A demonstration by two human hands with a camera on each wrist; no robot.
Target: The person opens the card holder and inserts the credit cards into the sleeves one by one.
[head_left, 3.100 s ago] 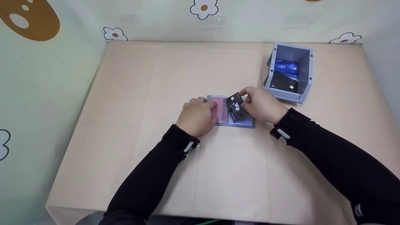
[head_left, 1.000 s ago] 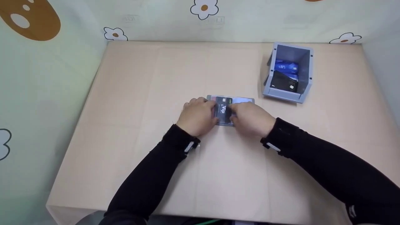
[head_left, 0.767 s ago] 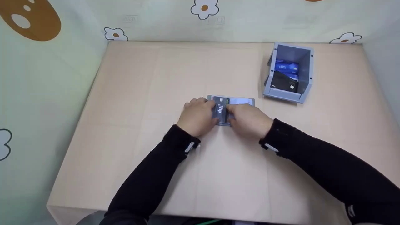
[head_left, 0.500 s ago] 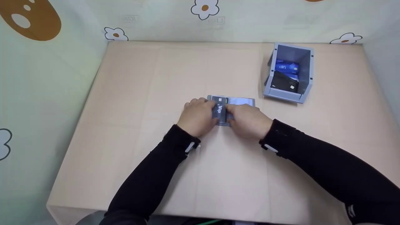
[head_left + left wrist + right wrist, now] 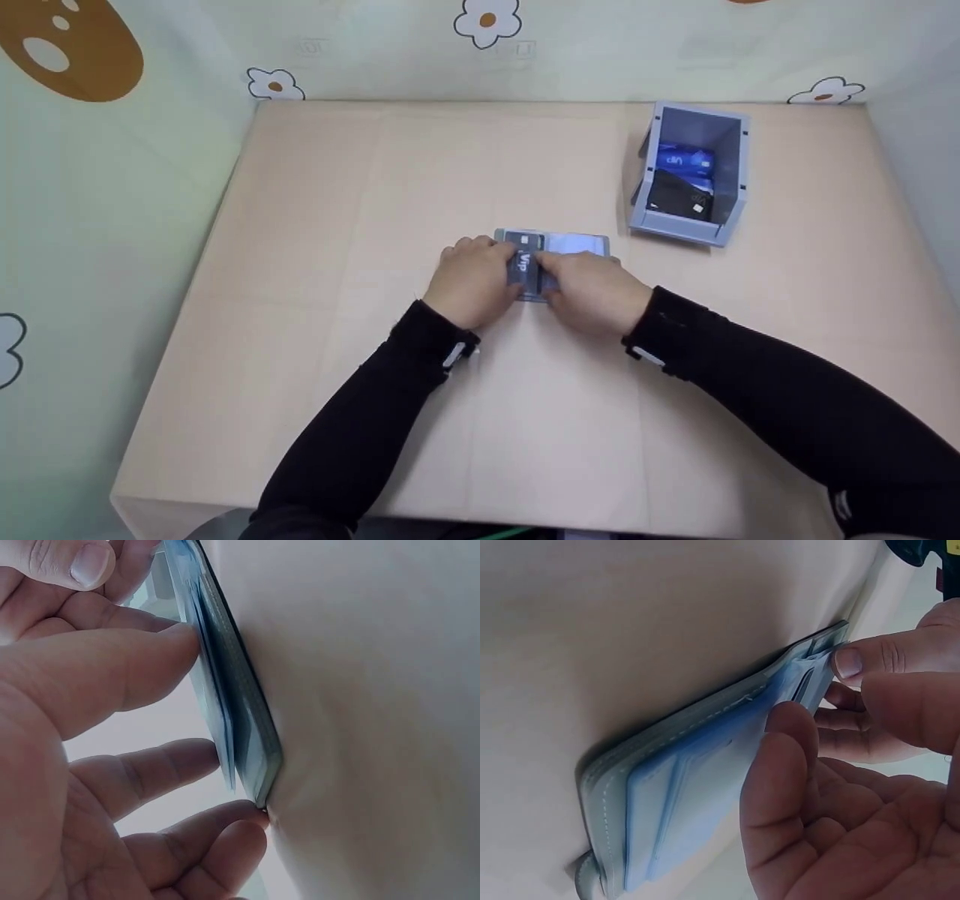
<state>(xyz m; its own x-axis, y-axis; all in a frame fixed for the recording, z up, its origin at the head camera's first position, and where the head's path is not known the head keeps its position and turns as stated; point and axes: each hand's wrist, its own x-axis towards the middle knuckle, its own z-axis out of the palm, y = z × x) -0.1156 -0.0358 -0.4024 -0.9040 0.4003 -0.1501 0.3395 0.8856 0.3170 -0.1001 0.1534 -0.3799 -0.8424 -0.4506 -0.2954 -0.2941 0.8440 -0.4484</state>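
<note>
An open grey card holder (image 5: 576,243) with clear sleeves lies on the table. A black card marked "Vip" (image 5: 524,262) sits under the clear sleeve on its left side. My left hand (image 5: 472,281) holds the left side of the card holder; in the left wrist view its thumb (image 5: 142,667) touches the sleeves' edge. My right hand (image 5: 596,289) has its thumb and forefinger at the card's right edge, its fingers bent in the right wrist view (image 5: 780,787). The palm partly covers the right page. The right wrist view shows the holder's stitched edge and bluish sleeves (image 5: 697,795).
A grey-blue bin (image 5: 679,227) stands at the back right, with blue cards (image 5: 684,159) and a black card (image 5: 679,196) inside. A beige cloth covers the table (image 5: 337,195). Patterned walls (image 5: 375,52) rise behind and to the left.
Three seconds ago my right hand held the black card tilted over the holder. The card has since gone leftward under the left sleeve, my right hand following. My left hand has stayed in place.
</note>
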